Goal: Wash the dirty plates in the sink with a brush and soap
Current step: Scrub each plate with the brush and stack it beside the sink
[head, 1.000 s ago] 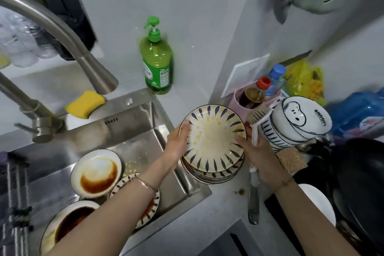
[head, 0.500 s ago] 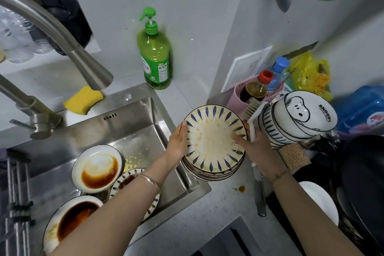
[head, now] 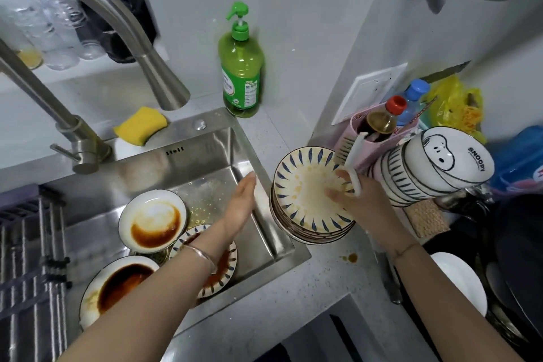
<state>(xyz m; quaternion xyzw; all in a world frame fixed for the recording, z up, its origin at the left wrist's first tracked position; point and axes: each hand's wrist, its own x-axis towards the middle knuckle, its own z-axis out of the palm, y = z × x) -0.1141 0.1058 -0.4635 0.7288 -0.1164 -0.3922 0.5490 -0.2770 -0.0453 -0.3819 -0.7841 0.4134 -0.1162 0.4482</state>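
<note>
Left forearm (head: pixel 164 288) covers part of the blue-striped plate (head: pixel 226 270) in the sink (head: pixel 205 144). Lower handle of the brush (head: pixel 351 153) lost inside the right hand (head: pixel 364 200); stacked plates (head: pixel 308 236) show rims only beneath the top one. Label print on the soap bottle (head: pixel 241 67) too small to read.

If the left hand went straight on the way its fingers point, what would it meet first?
Probably nothing soon: the left hand points over the sink rim, between the plate stack and soap bottle, toward the wall. Height is unclear.
</note>
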